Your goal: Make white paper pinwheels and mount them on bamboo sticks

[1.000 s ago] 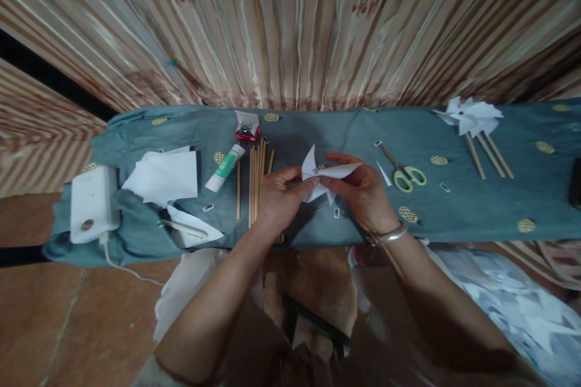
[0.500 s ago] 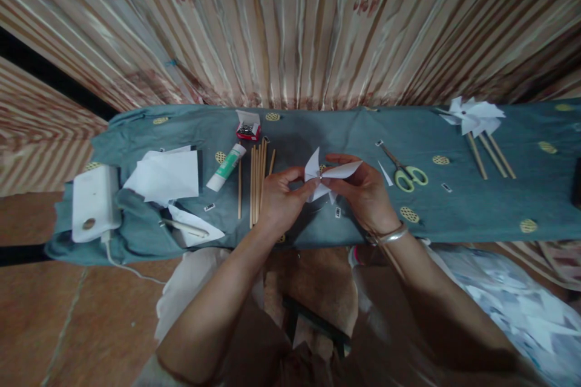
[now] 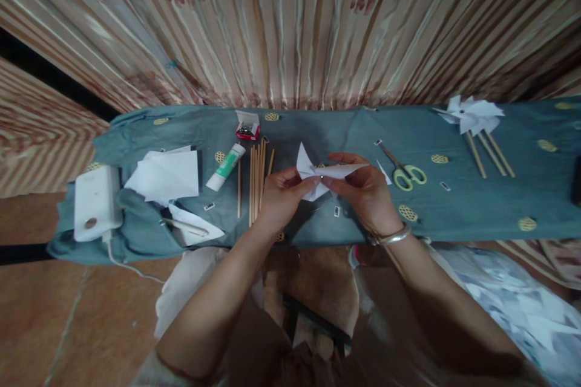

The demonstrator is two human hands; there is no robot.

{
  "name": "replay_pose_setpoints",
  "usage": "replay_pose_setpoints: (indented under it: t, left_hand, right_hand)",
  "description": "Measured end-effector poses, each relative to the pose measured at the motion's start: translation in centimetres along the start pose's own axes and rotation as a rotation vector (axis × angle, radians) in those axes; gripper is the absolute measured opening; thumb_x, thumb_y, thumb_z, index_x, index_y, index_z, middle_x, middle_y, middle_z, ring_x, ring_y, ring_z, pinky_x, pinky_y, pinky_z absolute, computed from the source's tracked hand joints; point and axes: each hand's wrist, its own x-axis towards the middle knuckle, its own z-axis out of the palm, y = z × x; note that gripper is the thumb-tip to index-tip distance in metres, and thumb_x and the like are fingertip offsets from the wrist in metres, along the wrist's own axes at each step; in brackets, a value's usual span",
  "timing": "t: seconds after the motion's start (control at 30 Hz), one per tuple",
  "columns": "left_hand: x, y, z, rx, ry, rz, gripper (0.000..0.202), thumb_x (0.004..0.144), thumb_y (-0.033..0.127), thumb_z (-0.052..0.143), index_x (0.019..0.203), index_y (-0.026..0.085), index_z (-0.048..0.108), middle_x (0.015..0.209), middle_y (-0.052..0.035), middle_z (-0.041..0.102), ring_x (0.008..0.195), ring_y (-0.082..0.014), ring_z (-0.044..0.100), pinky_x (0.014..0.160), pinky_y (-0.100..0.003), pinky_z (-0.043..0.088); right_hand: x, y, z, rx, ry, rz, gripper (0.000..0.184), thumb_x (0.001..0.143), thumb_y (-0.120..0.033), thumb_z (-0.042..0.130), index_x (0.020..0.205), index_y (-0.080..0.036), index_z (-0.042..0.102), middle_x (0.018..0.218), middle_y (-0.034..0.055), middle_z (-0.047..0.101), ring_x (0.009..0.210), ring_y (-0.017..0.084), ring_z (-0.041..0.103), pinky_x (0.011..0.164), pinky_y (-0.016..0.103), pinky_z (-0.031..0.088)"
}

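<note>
Both hands meet over the middle of a table covered in blue-green cloth (image 3: 476,205). Between them is a white folded paper pinwheel (image 3: 313,172), held just above the cloth. My left hand (image 3: 281,196) pinches its left side with thumb and fingers closed. My right hand (image 3: 367,193), with a silver bangle on the wrist, pinches the centre and right blade. A small dark pin head shows at the paper's centre.
Several wooden sticks (image 3: 256,181) lie left of my hands, with a glue tube (image 3: 226,167) and a small red box of pins (image 3: 247,129). Green-handled scissors (image 3: 403,172) lie to the right. Finished pinwheels on sticks (image 3: 474,121) rest far right. White paper sheets (image 3: 166,176) and a white box (image 3: 95,202) sit at left.
The paper pinwheel has turned slightly in my fingers; its upper left blade now points further left. Both hands stay in nearly the same place.
</note>
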Motion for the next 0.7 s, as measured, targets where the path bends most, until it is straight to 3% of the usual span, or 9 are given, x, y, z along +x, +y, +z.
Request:
replay_pose_setpoints:
  t: [0.1, 0.3, 0.7]
  left_hand:
    - [-0.24, 0.26, 0.18, -0.028, -0.01, -0.024, 0.03, 0.056, 0.036, 0.088, 0.075, 0.016, 0.075, 0.075, -0.0023, 0.074, 0.067, -0.0136, 0.064, 0.067, -0.027, 0.05]
    - [-0.59, 0.42, 0.52, -0.058, -0.033, -0.062, 0.031, 0.055, 0.034, 0.089, 0.076, 0.016, 0.076, 0.077, -0.0031, 0.075, 0.07, -0.0152, 0.066, 0.071, -0.029, 0.051]
    - [-0.78, -0.09, 0.65, -0.114, -0.044, -0.14, 0.031, 0.053, 0.032, 0.089, 0.076, 0.015, 0.076, 0.074, -0.0021, 0.074, 0.063, -0.0122, 0.063, 0.065, -0.025, 0.048]
  right_hand:
    - [-0.19, -0.03, -0.08, 0.02, -0.018, 0.025, 0.053, 0.059, -0.037, 0.09, 0.103, -0.022, 0.066, 0.078, -0.0016, 0.075, 0.065, 0.015, 0.067, 0.062, 0.029, 0.057]
    - [-0.47, -0.04, -0.35, 0.026, -0.041, -0.002, 0.048, 0.06, -0.037, 0.089, 0.101, -0.024, 0.067, 0.087, -0.0002, 0.075, 0.077, 0.018, 0.069, 0.073, 0.033, 0.058]
    - [-0.74, 0.51, -0.51, 0.09, -0.032, 0.086, 0.043, 0.057, -0.037, 0.091, 0.092, -0.025, 0.068, 0.088, -0.0012, 0.076, 0.081, 0.017, 0.07, 0.077, 0.031, 0.058]
